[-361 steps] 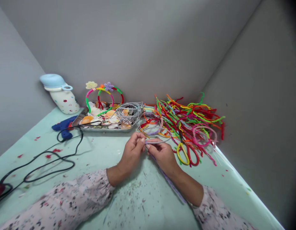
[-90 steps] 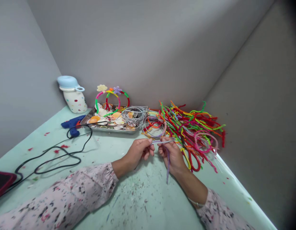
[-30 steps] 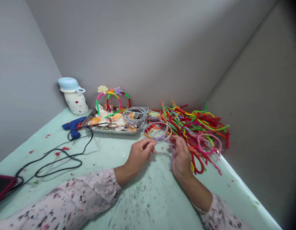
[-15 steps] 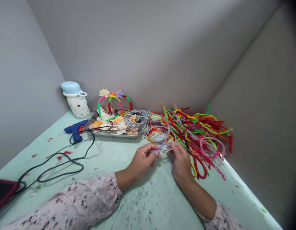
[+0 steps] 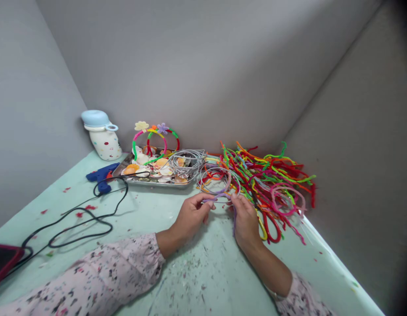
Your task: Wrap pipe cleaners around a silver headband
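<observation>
Between my hands is a thin wire ring (image 5: 239, 186) with a purple pipe cleaner (image 5: 223, 195) along its near side. My left hand (image 5: 192, 215) pinches the purple strand and the ring at the left. On the right, my right hand (image 5: 246, 219) has its fingers closed on the ring and the strand, whose loose end hangs down beside the palm. Just beyond the hands lie more rings, partly wrapped in purple and pink. A pile of coloured pipe cleaners (image 5: 265, 171) spreads to the right.
A metal tray (image 5: 157, 184) holds shells, a coil of grey wire (image 5: 187, 164) and two colourful rings with flowers. Left of it are a blue glue gun (image 5: 101, 175) with a black cable and a white bottle (image 5: 106, 144). Red-handled scissors (image 5: 272, 228) lie beside my right hand.
The whole view has shifted slightly, moving things a little left in the picture. Both hands still hold the ring and purple strand, with hardly any change in their pose.
</observation>
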Tool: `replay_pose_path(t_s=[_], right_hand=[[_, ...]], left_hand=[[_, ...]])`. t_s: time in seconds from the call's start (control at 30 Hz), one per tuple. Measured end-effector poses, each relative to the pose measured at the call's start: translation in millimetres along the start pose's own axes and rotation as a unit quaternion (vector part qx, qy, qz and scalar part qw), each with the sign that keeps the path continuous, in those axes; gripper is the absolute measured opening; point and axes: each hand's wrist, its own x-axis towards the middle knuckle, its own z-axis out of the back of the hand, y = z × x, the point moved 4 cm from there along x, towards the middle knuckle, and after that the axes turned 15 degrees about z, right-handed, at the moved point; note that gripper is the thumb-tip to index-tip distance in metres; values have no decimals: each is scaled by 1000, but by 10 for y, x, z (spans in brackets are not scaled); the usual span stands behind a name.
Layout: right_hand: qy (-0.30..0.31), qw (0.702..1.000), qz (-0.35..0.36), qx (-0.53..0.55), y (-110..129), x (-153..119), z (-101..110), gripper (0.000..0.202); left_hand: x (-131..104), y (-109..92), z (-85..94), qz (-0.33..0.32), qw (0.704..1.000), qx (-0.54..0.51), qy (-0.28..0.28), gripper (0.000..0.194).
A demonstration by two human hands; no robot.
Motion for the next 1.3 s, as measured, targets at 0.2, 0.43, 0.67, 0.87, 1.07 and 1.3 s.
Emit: replay_pose_path(t_s=[0.2,0.43,0.67,0.87,1.07,1.3], right_hand=[[18,1000,-21,7,-6,-9,-17,26],[26,999,-25,7,-15,-18,-14,30],[13,999,-32,18,-55,-14,-9,28],[5,1000,-23,8,-29,-7,-6,27],[9,1000,-23,0,-30,-6,0,23],[1,1000,-25,0,-51,-8,8,22]], left_hand=[[-9,9,1,-1,1000,-15,24,21],[-18,-3,-1,2,998,-45,42,21],[-3,5,-11,9,999,-27,35,20],[-1,17,-9,0,999,-20,48,22],[24,32,-10,11,997,-42,60,18],[28,24,-10,13,999,-24,46,20]])
